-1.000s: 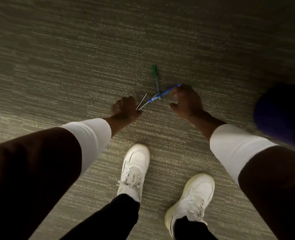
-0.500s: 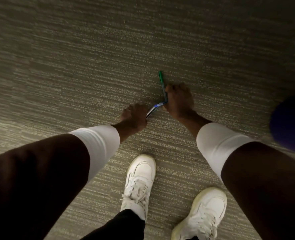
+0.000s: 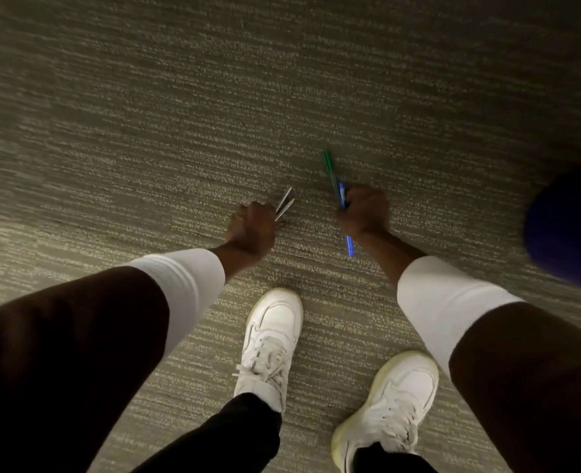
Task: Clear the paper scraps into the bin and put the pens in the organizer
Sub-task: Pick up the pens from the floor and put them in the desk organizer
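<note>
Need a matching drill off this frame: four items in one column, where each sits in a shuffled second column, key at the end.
Items
1. green pen
2. blue pen
3. grey pens
4. white shoes

Places
A. on the carpet, at the bottom of the view
B. held in the left hand
C. held in the right hand, jutting away from the person
D. held in the right hand, tail jutting back toward the shoes

Pairs: 1-C, 2-D, 3-B, 4-A
</note>
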The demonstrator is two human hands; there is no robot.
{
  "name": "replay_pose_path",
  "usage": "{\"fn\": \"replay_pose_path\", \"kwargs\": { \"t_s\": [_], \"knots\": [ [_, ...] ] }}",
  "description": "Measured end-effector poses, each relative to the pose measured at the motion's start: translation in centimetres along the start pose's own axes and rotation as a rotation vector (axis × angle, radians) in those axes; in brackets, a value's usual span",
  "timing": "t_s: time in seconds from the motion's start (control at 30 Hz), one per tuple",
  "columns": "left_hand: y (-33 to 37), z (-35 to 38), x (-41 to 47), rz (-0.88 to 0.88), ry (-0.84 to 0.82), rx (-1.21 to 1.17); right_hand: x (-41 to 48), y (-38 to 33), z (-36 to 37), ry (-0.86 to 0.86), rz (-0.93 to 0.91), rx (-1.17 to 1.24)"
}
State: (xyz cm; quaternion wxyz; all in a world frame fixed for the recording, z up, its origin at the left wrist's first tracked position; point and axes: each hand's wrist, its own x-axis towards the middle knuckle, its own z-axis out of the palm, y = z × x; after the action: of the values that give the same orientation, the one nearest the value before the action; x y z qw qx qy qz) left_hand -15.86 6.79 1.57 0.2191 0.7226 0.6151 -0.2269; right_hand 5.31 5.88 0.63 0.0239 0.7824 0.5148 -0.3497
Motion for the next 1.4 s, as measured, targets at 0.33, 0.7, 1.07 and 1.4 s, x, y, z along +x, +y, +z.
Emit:
{"fn": "replay_pose_path", "kwargs": {
  "t_s": [0.33, 0.7, 1.07, 1.4],
  "knots": [
    [2.8, -5.3, -5.9, 0.124, -0.093, -0.328, -9.7, 5.7, -3.5, -0.118, 0.251, 0.488],
    [9.6, -18.4, -17.7, 0.219, -0.134, -0.746, -22.1, 3.7, -18.4, -0.060, 0.130, 0.747],
    [13.9, -29.8, -28.8, 0.276, -0.188, -1.044, -36.3, 0.6, -32.9, -0.025, 0.039, 0.771],
    [13.3, -43.0, -37.2, 0.172, -0.127, -1.044, -47.0, -6.2, -47.2, -0.048, 0.212, 0.801]
  ]
}}
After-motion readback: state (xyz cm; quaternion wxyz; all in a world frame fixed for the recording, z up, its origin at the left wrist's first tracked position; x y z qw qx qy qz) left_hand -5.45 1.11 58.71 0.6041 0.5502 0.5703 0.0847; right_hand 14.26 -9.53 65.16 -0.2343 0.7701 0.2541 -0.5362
